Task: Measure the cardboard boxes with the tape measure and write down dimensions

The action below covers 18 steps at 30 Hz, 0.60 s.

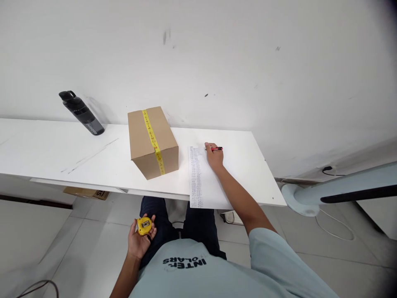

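In my left hand [139, 244], low over my lap, lies a yellow tape measure [144, 226] with my fingers curled round it. My right hand [214, 157] rests on a sheet of paper [214, 188] and grips a red and black pen [216, 148], its tip near the top of the page. Rows of small handwriting run down the left side of the sheet, whose lower edge overhangs the table. Left of the paper stands a closed cardboard box [149, 132] sealed with printed yellow tape.
A black bottle [82, 114] stands on the white table [102, 165] at the left, by the wall. Below the table is another cardboard box [88, 193]. At the right, a pale blue stand [310, 196] and a cable [336, 234] are on the floor.
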Each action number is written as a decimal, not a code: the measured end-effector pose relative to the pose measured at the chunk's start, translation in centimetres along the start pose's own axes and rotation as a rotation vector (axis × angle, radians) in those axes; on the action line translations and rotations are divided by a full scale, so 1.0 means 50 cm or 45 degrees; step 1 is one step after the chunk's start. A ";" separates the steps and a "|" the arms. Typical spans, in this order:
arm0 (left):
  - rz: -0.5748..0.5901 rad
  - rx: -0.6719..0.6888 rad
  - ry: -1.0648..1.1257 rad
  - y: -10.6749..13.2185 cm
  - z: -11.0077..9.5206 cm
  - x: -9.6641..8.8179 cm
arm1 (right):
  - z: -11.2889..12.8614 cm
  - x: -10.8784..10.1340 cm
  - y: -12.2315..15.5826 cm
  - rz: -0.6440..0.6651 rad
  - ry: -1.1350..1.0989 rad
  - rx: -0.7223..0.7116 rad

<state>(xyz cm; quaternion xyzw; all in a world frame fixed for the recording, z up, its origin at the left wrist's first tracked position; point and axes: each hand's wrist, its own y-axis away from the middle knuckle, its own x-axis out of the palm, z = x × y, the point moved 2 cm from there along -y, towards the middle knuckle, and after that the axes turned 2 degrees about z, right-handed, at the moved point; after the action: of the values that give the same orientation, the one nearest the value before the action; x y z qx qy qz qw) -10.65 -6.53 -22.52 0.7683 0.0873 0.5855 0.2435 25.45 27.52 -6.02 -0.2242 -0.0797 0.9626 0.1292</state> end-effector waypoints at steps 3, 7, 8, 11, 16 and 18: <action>0.074 0.071 0.028 0.038 0.007 0.024 | 0.002 0.000 0.007 0.025 0.106 -0.055; 0.134 0.115 -0.028 0.098 0.005 0.065 | 0.005 0.001 0.009 0.083 0.302 -0.118; 0.126 0.143 -0.067 0.111 0.004 0.076 | 0.006 0.003 0.008 0.108 0.360 -0.112; 0.050 0.246 -0.192 0.138 0.001 0.117 | 0.008 0.009 0.005 0.190 0.534 -0.065; -0.009 0.291 -0.504 0.139 0.014 0.219 | 0.036 0.016 0.009 0.306 0.747 -0.027; -0.003 0.329 -0.745 0.124 0.027 0.255 | 0.060 0.010 0.016 0.335 0.783 -0.027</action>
<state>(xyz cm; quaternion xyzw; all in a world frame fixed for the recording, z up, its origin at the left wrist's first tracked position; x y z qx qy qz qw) -6.52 -6.92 -8.91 0.9285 0.0881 0.3235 0.1594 23.48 26.61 -3.74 -0.5138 -0.0172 0.8575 0.0197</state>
